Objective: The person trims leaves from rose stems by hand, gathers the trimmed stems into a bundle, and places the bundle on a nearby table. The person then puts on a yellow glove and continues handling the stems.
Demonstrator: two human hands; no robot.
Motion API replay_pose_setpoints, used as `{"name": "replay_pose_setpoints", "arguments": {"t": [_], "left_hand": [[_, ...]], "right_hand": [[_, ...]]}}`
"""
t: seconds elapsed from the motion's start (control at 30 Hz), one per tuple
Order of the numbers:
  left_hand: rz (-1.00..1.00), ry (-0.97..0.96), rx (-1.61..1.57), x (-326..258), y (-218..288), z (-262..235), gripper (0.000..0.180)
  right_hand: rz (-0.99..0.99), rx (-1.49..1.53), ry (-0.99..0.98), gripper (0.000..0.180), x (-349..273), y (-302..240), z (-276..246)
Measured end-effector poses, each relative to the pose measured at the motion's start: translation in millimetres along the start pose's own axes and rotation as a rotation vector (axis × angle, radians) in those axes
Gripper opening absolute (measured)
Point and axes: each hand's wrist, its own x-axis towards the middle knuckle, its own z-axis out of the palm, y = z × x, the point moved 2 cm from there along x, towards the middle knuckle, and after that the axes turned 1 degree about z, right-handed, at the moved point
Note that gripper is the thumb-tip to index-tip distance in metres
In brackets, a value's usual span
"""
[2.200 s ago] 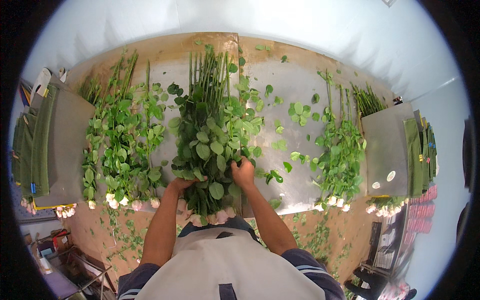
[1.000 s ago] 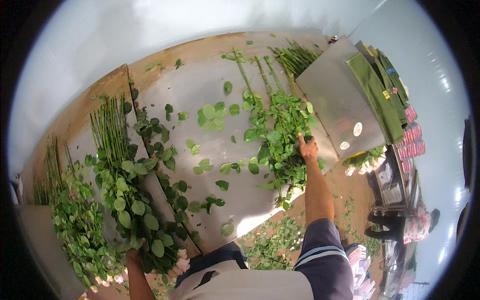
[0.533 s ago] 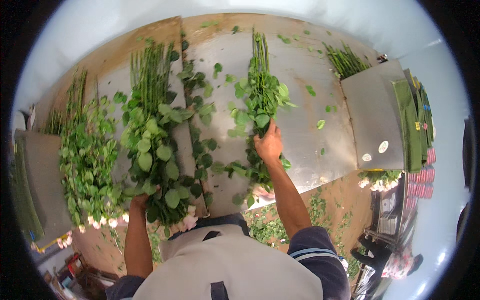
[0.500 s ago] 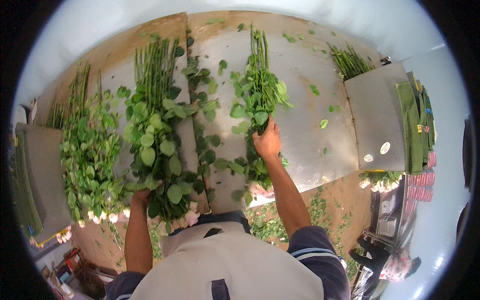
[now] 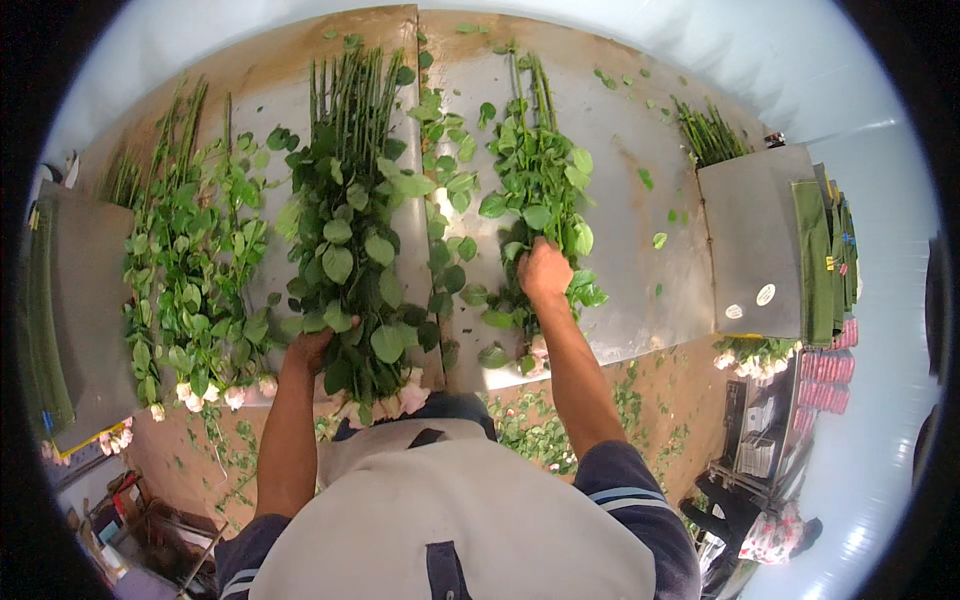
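Observation:
A thick bunch of pale pink roses (image 5: 337,262) lies in front of me, stems pointing away and blooms toward my body. My left hand (image 5: 312,348) is closed round its lower part near the blooms; leaves hide most of its fingers. To the right is a thinner bunch of roses (image 5: 540,180), gripped by my right hand (image 5: 546,270) in a fist round the leafy stems. A few of its pink blooms (image 5: 537,352) show below my wrist, by the table's near edge. Both bunches rest on or just above the metal table (image 5: 620,270).
More roses (image 5: 195,290) lie spread at the left. Loose leaves (image 5: 455,190) litter the table and floor. Upright metal panels with green cloths (image 5: 820,260) stand at the right and with a green cloth (image 5: 50,320) at the left. Cut stems (image 5: 710,135) show behind the right panel.
The thick bunch has shifted and straightened with my left hand on it. My right hand stays on the thinner bunch, whose stems now spread a little wider. The whole view has shifted slightly.

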Motion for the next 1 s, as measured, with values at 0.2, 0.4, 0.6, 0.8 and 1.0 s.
{"name": "replay_pose_setpoints", "arguments": {"t": [0.2, 0.4, 0.6, 0.8, 1.0], "left_hand": [[-0.116, -0.054, -0.167, 10, -11, -10, 0.070], [0.001, -0.065, -0.148, 1, -12, -27, 0.076], [-0.104, -0.048, -0.036, 6, -12, -26, 0.087], [-0.143, -0.174, 0.006, -11, 6, -24, 0.096], [-0.135, -0.164, 0.027, -14, 10, -22, 0.099]], "right_hand": [[-0.165, 0.635, 0.192, 0.024, -6, -2, -19], [-0.212, 1.080, -0.057, 0.019, -56, -68, 27], [-0.075, 0.941, -0.153, 0.017, -54, -119, 92], [-0.164, 0.902, -0.094, 0.019, -54, -121, 91], [-0.178, 0.874, -0.083, 0.019, -56, -121, 86]]}}
